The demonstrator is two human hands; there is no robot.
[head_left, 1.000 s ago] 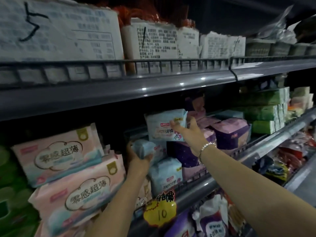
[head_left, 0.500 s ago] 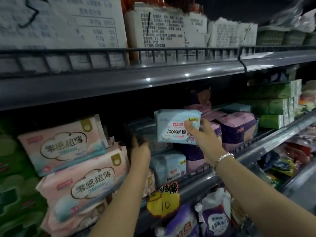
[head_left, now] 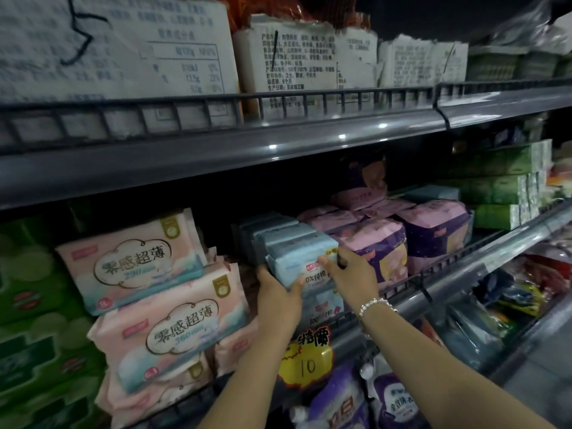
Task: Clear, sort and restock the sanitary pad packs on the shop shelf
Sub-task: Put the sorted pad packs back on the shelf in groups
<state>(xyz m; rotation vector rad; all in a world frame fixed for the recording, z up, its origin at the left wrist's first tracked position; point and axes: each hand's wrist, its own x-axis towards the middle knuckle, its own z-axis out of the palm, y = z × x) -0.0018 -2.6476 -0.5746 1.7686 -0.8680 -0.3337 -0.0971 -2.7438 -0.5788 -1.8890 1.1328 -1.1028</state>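
The light-blue pad pack [head_left: 301,264] now stands at the front of the blue row [head_left: 272,235] on the middle shelf, on top of another blue pack [head_left: 322,306]; half a second ago it was held up in the air, clear of the row. The right hand [head_left: 351,275] has come down with it and holds its right edge, fingers curled over the top corner. The left hand [head_left: 278,294], which was reaching into the gap behind, now cups the pack's lower left corner, thumb across its face. Both hands are thus closed on the same pack, pressing it into line.

This pack looks all but restocked; squaring it remains. Pink packs [head_left: 145,264] are stacked to the left, purple packs [head_left: 433,230] to the right, a yellow price tag [head_left: 306,357] on the shelf rail [head_left: 458,277] below.
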